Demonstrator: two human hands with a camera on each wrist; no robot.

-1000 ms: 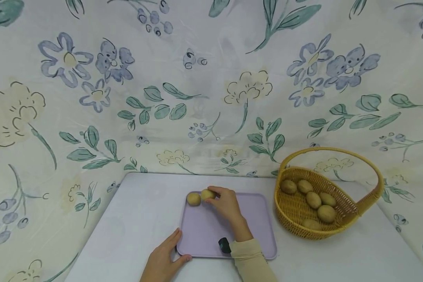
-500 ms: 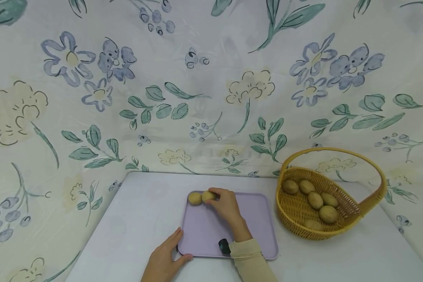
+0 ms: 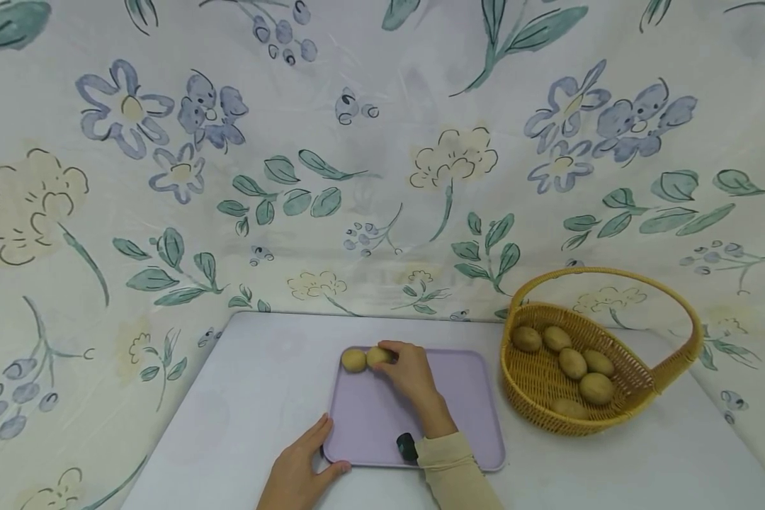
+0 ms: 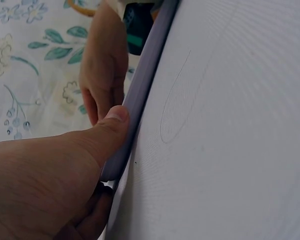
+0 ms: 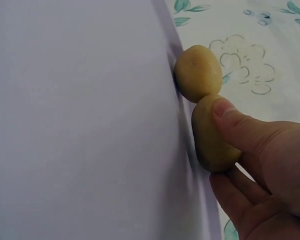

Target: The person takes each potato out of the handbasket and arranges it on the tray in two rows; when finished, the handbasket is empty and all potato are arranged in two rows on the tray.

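Note:
My right hand (image 3: 413, 374) pinches a yellow-brown potato (image 3: 379, 356) at the far left part of the lilac tray (image 3: 382, 418). A second potato (image 3: 353, 360) sits in the tray's far left corner, touching the first, as the right wrist view confirms. There, the thumb lies on the near side of the held potato (image 5: 212, 135) and the fingers curl at its lower end. At the tray's near left corner, my left hand (image 3: 299, 467) holds the rim, thumb on the front edge and fingers along the left side; the left wrist view shows the thumb on the rim (image 4: 140, 95).
A yellow wicker basket (image 3: 529, 411) with a tall handle stands right of the tray, with several potatoes (image 3: 572, 363) inside. The white table (image 3: 242, 397) ends at a floral-print cloth (image 3: 382, 198) behind. A black wrist device (image 3: 406, 446) sits at the right sleeve.
The held potato has settled slightly lower beside the corner potato and now touches it. The left hand stays on the tray; the whole view has shifted slightly.

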